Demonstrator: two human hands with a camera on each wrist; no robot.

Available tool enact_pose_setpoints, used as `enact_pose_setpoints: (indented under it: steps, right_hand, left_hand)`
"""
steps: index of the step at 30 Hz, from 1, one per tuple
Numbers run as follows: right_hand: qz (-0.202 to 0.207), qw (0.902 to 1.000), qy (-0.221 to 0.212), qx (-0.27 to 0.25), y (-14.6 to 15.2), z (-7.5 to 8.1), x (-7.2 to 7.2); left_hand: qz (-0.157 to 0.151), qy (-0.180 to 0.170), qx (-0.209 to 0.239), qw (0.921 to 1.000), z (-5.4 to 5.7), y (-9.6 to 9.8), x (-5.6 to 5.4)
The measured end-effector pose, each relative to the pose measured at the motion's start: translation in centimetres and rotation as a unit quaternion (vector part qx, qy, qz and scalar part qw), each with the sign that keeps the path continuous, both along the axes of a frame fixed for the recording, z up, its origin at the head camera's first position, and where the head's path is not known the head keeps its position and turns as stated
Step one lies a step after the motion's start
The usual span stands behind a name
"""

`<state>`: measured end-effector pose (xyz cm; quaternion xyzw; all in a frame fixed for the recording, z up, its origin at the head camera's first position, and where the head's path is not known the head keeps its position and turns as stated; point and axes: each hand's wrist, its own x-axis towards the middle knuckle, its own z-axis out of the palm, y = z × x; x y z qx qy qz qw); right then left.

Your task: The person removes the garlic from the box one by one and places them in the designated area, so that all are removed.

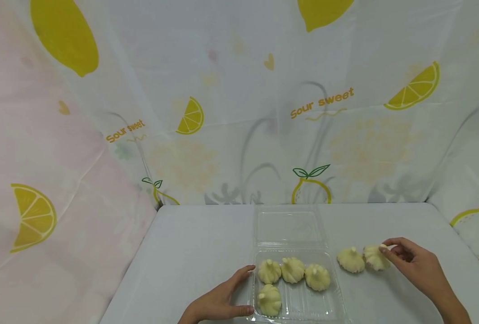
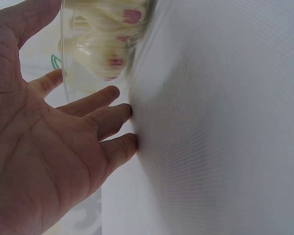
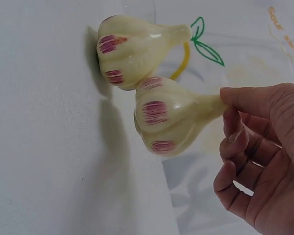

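Observation:
My right hand (image 1: 415, 264) pinches a garlic bulb (image 3: 161, 117) by its stem between thumb and index finger. The bulb is cream with purple streaks and tilts just over the table in the right wrist view. Right beside it on the table sits another garlic bulb (image 1: 350, 260). A clear plastic clamshell box (image 1: 310, 308) lies open, with several garlic bulbs (image 1: 269, 300) along the back and left of its base. Spread along the box's left side is my left hand (image 1: 222, 298), thumb and index finger at the wall, other fingertips (image 2: 118, 147) down by the tabletop.
The box's lid (image 1: 289, 227) is folded back flat on the white table (image 1: 191, 243). A curtain (image 1: 231, 166) printed with lemons hangs behind the table and at both sides.

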<state>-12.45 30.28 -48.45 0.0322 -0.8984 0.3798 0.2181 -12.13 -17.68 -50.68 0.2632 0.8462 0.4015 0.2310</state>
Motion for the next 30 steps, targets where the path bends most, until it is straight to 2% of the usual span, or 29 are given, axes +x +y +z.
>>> enact_pose_setpoints:
  steps: [10,17,30]
  right_hand:
    - [-0.010,0.9995,-0.025,0.014,0.03,-0.74,-0.07]
    - [-0.010,0.9975,-0.066,0.023,-0.05,-0.86,-0.06]
    - [-0.010,0.9977,-0.060,0.031,-0.43,-0.80,0.09]
  left_hand:
    - [-0.001,0.004,0.002,1.0000,0.08,-0.03,0.04]
    - [-0.001,-0.002,0.004,1.0000,0.01,-0.10,0.03]
    - [-0.002,-0.007,0.007,0.9999,-0.08,-0.13,0.10]
